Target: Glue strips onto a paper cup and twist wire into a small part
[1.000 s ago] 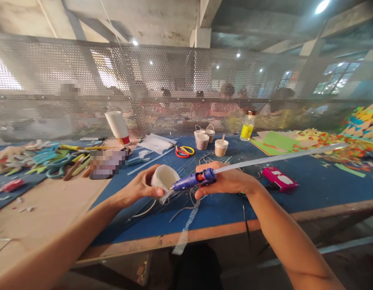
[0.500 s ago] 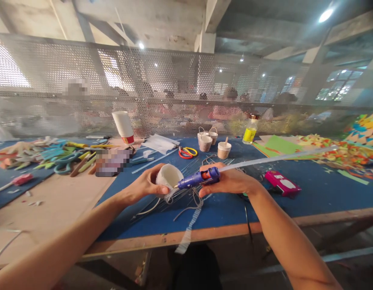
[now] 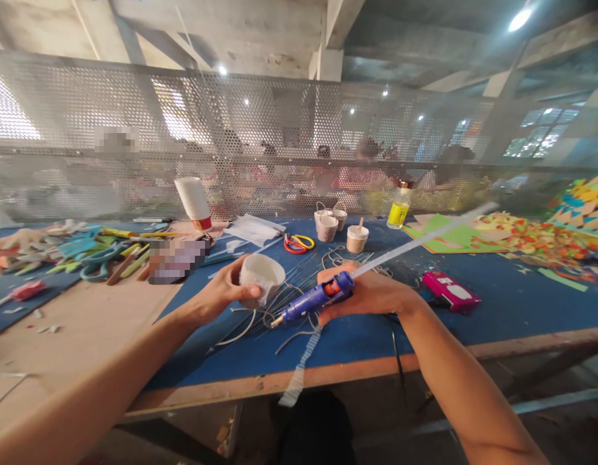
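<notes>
My left hand (image 3: 230, 285) is closed around a small white paper cup (image 3: 263, 274), thumb on its near side, with the open mouth tilted up. My right hand (image 3: 361, 294) grips a blue hot glue gun (image 3: 314, 301) with a long translucent glue stick (image 3: 420, 242) sticking out of its back. The gun's nozzle points down and left, just below and right of the cup and apart from it. Beneath both hands lie thin wires and grey cord (image 3: 241, 336). A pleated white paper strip (image 3: 299, 374) hangs over the table's front edge.
Small cups (image 3: 327, 227) stand at the back near red-and-yellow scissors (image 3: 299, 243) and a yellow-labelled bottle (image 3: 399, 206). A stack of paper cups (image 3: 193, 201) is left of them. A magenta box (image 3: 451, 292) lies right. Colourful paper scraps (image 3: 526, 239) cover the far right. A perforated screen (image 3: 279, 116) rises behind.
The cup has moved slightly up and left, away from the glue gun's nozzle. The gun has tipped, its nozzle lower and the glue stick's far end swung left and up.
</notes>
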The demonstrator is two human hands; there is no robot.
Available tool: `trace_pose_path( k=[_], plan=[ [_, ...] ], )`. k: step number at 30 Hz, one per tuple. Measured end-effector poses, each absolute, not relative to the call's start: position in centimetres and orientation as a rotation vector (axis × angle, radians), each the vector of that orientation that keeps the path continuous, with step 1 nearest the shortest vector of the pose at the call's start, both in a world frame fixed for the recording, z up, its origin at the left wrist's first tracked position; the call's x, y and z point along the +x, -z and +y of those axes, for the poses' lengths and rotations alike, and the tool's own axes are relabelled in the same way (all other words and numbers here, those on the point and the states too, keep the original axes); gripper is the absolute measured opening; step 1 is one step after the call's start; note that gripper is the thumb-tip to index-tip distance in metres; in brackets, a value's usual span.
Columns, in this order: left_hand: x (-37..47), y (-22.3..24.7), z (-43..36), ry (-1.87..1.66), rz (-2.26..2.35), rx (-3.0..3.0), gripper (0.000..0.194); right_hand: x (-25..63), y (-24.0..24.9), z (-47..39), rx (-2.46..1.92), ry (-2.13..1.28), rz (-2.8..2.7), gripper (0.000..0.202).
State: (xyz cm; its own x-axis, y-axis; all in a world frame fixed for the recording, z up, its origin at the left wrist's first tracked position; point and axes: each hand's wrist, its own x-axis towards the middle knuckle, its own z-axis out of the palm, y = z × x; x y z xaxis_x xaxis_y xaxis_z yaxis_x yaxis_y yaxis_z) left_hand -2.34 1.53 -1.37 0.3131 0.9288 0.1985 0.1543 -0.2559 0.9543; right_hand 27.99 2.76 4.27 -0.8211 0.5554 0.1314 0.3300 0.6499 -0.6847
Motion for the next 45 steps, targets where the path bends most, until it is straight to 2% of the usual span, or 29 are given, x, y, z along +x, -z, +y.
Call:
trace_pose_path(
  k=[8, 17, 24, 37, 45],
  plan=[
    [-2.3, 1.0, 1.5, -1.107, 1.035, 1.678, 0.055, 28.7, -2.9, 3.3, -0.725, -1.254, -2.214, 0.034],
    [-1.5, 0.8, 1.4, -1.155, 1.071, 1.792, 0.070, 27.7, -2.7, 2.7, -0.682, -1.116, -2.170, 0.031],
    [-1.3, 1.0, 1.3, -1.139, 1.085, 1.768, 0.071, 27.5, -3.3, 2.5, -0.702, -0.664, -2.376, 0.036],
    [-1.3, 1.2, 1.4, -1.098, 1.078, 1.818, 0.074, 27.3, -3.1, 2.8, -0.535, -0.541, -2.507, 0.038],
    [-1.0, 1.2, 1.1, -0.981, 1.036, 1.754, 0.068, 27.3, -3.1, 2.7, -0.445, -0.525, -2.595, 0.033]
  ],
)
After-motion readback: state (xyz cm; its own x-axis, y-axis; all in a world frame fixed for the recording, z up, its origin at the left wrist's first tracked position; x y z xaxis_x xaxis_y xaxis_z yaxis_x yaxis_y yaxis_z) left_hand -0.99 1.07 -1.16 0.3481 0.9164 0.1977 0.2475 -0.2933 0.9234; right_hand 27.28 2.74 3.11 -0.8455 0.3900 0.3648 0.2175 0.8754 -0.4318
